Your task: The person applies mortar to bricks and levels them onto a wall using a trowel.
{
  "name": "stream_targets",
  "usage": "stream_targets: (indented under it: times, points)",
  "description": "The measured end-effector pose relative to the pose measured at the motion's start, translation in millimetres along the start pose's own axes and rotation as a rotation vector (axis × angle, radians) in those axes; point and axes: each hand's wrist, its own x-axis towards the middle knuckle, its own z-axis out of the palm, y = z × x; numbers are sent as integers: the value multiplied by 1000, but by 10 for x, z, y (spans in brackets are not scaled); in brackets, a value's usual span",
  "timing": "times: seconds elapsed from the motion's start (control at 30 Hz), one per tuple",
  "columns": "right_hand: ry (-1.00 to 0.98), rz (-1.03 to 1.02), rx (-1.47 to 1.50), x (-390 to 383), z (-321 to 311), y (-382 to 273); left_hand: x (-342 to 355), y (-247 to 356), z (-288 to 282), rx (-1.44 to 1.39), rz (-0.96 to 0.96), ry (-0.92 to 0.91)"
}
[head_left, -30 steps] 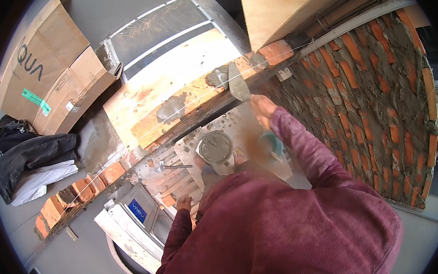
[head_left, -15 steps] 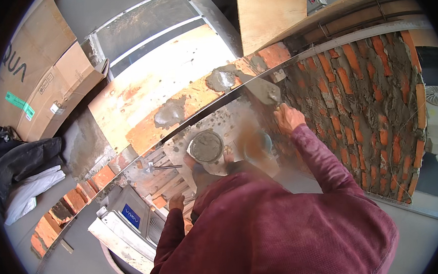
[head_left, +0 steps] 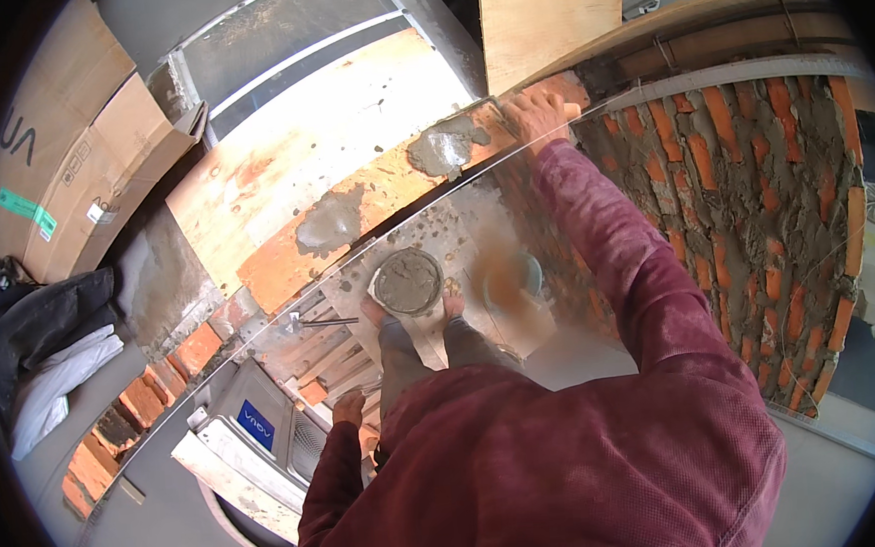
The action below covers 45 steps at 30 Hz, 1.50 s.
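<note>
My right hand (head_left: 543, 117) is closed round a trowel, low over the top of the brick wall. The light end of the trowel handle (head_left: 573, 111) sticks out beside the hand; the blade is mostly hidden. Just left of it, a wet patch of grey mortar (head_left: 440, 151) lies on the orange brick top (head_left: 377, 192), with a second mortar patch (head_left: 329, 223) farther left. A taut string (head_left: 404, 213) runs along the wall's near edge. My left hand (head_left: 349, 407) hangs low beside my leg, fingers loosely apart, with nothing visible in it.
A round bucket of mortar (head_left: 408, 281) stands between my feet, with a second bucket (head_left: 528, 276) to its right. A rough brick wall (head_left: 725, 226) rises at right. Plywood (head_left: 319, 140) lies beyond the wall top, a cardboard box (head_left: 74, 145) at far left.
My right hand has moved up and away with the trowel, from beside the wall onto its top. The mortar-laden blade seen before is now mostly hidden. My left hand has barely moved.
</note>
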Motion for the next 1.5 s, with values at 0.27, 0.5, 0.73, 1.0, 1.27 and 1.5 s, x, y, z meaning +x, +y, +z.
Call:
stream_targets:
  times: [0.27,0.5,0.73,1.0,1.27,1.5]
  points:
    - [-89,510,400,-1169,-144,414,-68,32,94,34,-84,-98]
    - [-478,311,915,-1127,-698,-733,320,48,-223,117,376,-121]
    - [-176,259,751,-1707,161,204,-375,992,318,-291,-26,63]
    - [-63,-75,388,-1087,736,478,-1053,865,1372,-381,-183,62]
    - [-39,94,526,-1946,1243,1098,-1360,823,2202,-5,-124,4]
    - [-727,-119,689,-2738,1958,-756,-1027,307,2324,490,-186,-400]
